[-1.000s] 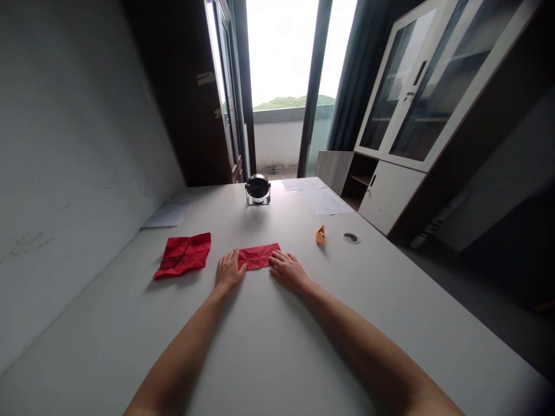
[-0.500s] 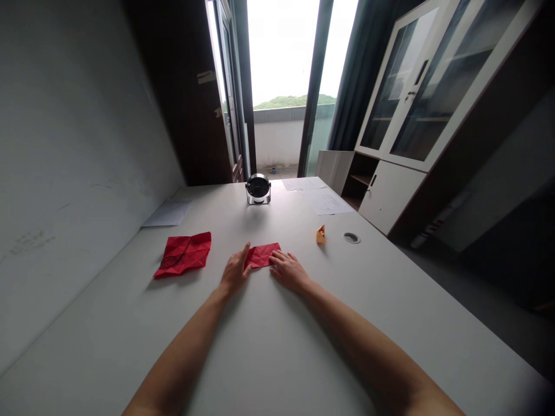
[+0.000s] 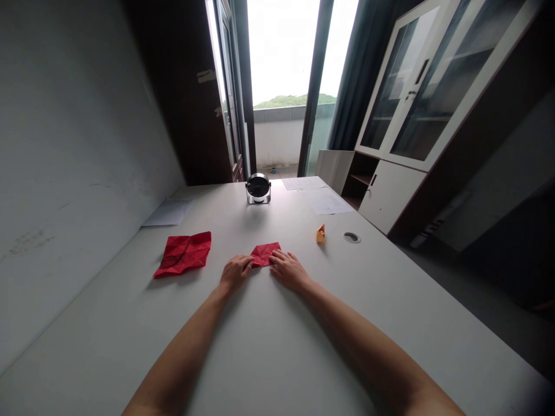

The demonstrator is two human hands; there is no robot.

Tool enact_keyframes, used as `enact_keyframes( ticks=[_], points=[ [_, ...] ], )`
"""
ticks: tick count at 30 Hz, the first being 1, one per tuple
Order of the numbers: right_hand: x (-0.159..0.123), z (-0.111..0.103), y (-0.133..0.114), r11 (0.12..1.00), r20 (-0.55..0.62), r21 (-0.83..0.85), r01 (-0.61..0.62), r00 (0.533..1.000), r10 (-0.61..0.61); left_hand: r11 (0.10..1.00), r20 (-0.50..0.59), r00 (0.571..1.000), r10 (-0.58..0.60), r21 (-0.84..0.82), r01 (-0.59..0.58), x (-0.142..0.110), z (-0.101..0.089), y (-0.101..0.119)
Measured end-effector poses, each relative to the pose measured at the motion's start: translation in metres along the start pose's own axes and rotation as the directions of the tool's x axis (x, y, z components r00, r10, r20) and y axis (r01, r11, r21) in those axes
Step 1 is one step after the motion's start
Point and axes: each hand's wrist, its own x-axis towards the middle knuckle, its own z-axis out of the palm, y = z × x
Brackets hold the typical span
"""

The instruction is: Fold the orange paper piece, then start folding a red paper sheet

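A small creased red paper point(image 3: 265, 253) lies on the white table point(image 3: 277, 341) in front of me. My left hand point(image 3: 235, 271) has its fingers curled on the paper's left end, which is folded over toward the right. My right hand point(image 3: 288, 268) lies flat, with its fingertips pressing on the paper's right edge. Only a small pointed part of the paper shows between the two hands.
A second, larger creased red sheet point(image 3: 184, 254) lies to the left. A small orange folded paper point(image 3: 320, 234) and a cable hole point(image 3: 351, 237) are to the right. A small round desk fan point(image 3: 258, 189) and white sheets point(image 3: 323, 201) sit further back. The wall runs along the left.
My left hand has slid right and curled, folding the red paper's left end over, so the visible paper is shorter. My right hand has stayed in place.
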Motion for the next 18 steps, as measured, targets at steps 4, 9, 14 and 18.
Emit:
enact_keyframes(
  ticks=[4, 9, 14, 18],
  points=[
    [0.0, 0.004, 0.002, 1.0, -0.022, -0.008, 0.007, 1.0, -0.007, 0.994, 0.18, 0.984, 0.008, 0.108, -0.028, 0.0, 0.008, -0.005],
    [0.002, 0.007, 0.005, 0.998, -0.095, -0.018, -0.06, 0.994, 0.058, 0.98, 0.338, 0.94, -0.041, 0.196, -0.027, -0.002, 0.014, -0.008],
    [0.005, 0.008, 0.011, 0.968, -0.159, 0.018, -0.251, 0.955, 0.251, 0.977, 0.394, 0.919, -0.033, 0.206, -0.054, -0.003, 0.011, -0.006],
    [0.007, 0.009, 0.014, 0.958, -0.154, 0.066, -0.278, 0.946, 0.285, 0.978, 0.434, 0.901, 0.011, 0.183, -0.101, -0.004, 0.008, -0.004]
  ],
)
